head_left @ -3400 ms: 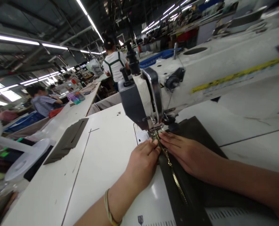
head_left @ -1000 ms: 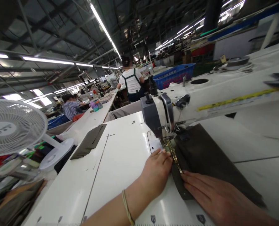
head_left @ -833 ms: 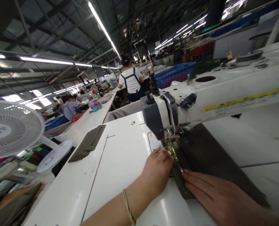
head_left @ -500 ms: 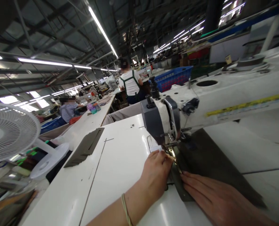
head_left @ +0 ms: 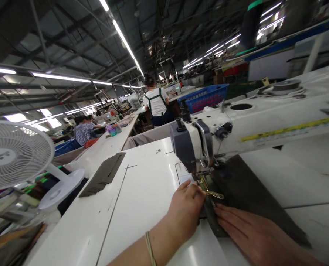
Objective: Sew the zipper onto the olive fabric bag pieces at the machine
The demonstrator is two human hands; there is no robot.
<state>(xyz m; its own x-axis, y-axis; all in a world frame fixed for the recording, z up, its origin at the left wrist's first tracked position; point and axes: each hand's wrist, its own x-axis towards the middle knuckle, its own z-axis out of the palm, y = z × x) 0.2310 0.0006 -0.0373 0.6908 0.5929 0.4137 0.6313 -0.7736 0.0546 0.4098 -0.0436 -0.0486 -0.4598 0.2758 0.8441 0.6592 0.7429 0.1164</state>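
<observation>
My left grip (head_left: 186, 208) curls by the gold metal zipper (head_left: 204, 184), hold unclear, right grip (head_left: 246, 229) flat, fingers extended, on dark-olive sheet fabric (head_left: 246, 188); likely zipper-sewing, next needing steady alignment.

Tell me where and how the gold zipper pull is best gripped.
Probably pinch the gold zipper pull by its outer end, coming from the right with the right hand: the pull juts rightward from the zipper, leaving that end exposed, while the left hand crowds its inner end.
</observation>
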